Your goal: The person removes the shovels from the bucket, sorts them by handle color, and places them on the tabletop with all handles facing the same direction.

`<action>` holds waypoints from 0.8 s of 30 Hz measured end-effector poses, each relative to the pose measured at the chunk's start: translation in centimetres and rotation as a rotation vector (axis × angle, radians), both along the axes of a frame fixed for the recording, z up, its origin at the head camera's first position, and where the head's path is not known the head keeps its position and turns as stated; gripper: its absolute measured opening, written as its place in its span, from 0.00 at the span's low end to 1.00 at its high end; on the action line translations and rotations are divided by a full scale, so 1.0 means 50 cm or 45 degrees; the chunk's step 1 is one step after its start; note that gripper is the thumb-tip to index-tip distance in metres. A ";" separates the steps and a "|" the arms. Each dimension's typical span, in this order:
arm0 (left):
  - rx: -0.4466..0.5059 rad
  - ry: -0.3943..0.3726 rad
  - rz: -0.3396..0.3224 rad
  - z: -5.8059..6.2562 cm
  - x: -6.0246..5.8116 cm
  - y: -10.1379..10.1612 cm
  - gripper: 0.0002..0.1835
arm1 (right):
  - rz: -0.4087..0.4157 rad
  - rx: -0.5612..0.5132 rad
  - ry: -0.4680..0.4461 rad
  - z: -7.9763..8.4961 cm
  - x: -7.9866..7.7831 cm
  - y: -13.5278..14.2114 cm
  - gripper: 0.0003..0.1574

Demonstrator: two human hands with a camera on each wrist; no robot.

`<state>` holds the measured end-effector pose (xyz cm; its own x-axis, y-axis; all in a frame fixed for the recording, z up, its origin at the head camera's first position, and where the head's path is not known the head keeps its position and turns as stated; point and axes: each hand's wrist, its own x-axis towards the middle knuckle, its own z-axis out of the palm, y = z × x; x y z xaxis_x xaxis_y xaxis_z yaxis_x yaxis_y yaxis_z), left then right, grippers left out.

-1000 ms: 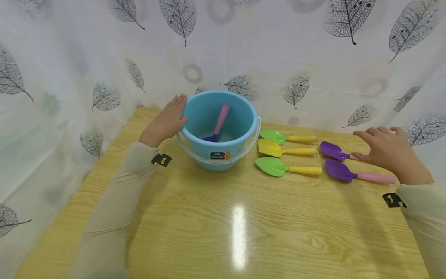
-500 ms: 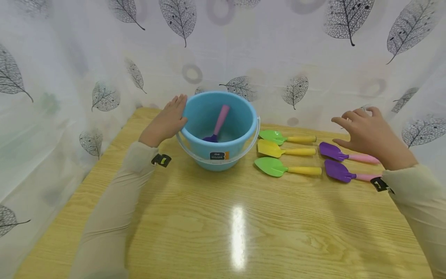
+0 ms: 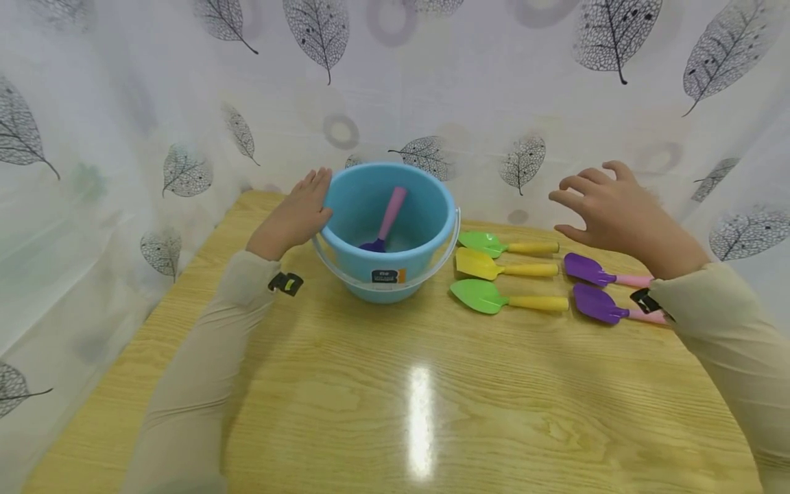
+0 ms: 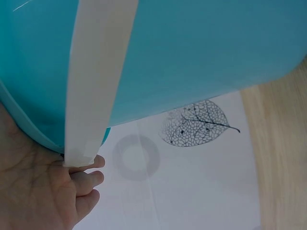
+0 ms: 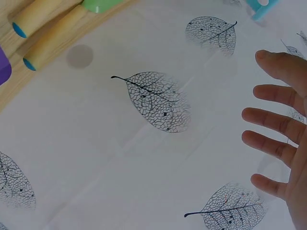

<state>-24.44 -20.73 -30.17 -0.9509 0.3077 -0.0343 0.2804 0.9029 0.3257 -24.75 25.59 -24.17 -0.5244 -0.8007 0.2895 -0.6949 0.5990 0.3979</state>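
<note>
A light blue bucket (image 3: pixel 395 259) stands upright on the table, its white handle (image 3: pixel 333 269) hanging down in front. Inside it leans a shovel (image 3: pixel 392 211) with a pink handle and purple blade. My left hand (image 3: pixel 295 214) rests on the bucket's left rim, fingers extended; the left wrist view shows its palm (image 4: pixel 33 187) by the rim. In the air above the purple shovels is my right hand (image 3: pixel 607 206), fingers spread and holding nothing. Below it lie a rear purple shovel (image 3: pixel 585 269) and a front purple shovel (image 3: pixel 595 304), pink handles partly hidden by the right arm.
Right of the bucket lie a rear green trowel (image 3: pixel 484 243), a yellow shovel (image 3: pixel 478 263) and a front green trowel (image 3: pixel 478 296), all yellow-handled. A leaf-patterned curtain (image 3: pixel 457 96) hangs behind the wooden table (image 3: pixel 345 384) and along its left side.
My right hand has risen from beside the purple shovels and moved left, toward the bucket. The left hand, the bucket and the shovels have stayed in place.
</note>
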 end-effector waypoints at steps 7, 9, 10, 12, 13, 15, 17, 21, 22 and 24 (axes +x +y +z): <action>0.001 -0.002 0.003 0.000 0.001 0.001 0.36 | 0.137 -0.007 0.004 0.020 -0.012 -0.056 0.26; -0.003 -0.004 0.005 0.001 0.002 0.001 0.36 | 0.170 -0.005 0.000 0.025 -0.016 -0.075 0.26; -0.003 -0.006 0.006 0.001 0.002 0.001 0.36 | 0.183 0.000 -0.002 0.027 -0.018 -0.085 0.26; -0.001 -0.009 0.012 0.002 0.003 0.001 0.36 | 0.197 0.008 -0.008 0.030 -0.023 -0.106 0.26; -0.001 -0.010 0.014 0.002 0.003 0.001 0.35 | 0.208 0.010 -0.014 0.030 -0.025 -0.117 0.26; 0.002 -0.014 0.016 0.003 0.003 0.002 0.35 | 0.223 0.013 -0.032 0.030 -0.030 -0.139 0.26; 0.005 -0.012 0.017 0.003 0.003 0.003 0.35 | 0.238 0.018 -0.050 0.028 -0.035 -0.161 0.25; -0.001 -0.003 0.016 0.002 0.002 0.003 0.35 | 0.234 0.048 -0.098 0.020 -0.046 -0.206 0.25; -0.002 -0.001 0.015 0.002 0.002 0.003 0.35 | 0.233 0.056 -0.106 0.017 -0.049 -0.217 0.25; -0.001 0.000 0.013 0.003 0.002 0.004 0.35 | 0.234 0.068 -0.129 0.012 -0.051 -0.237 0.26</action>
<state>-24.36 -20.52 -30.04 -0.9539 0.2982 -0.0347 0.2714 0.9060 0.3247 -27.32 13.75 -23.56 -0.3924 -0.8983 0.1977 -0.8286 0.4385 0.3481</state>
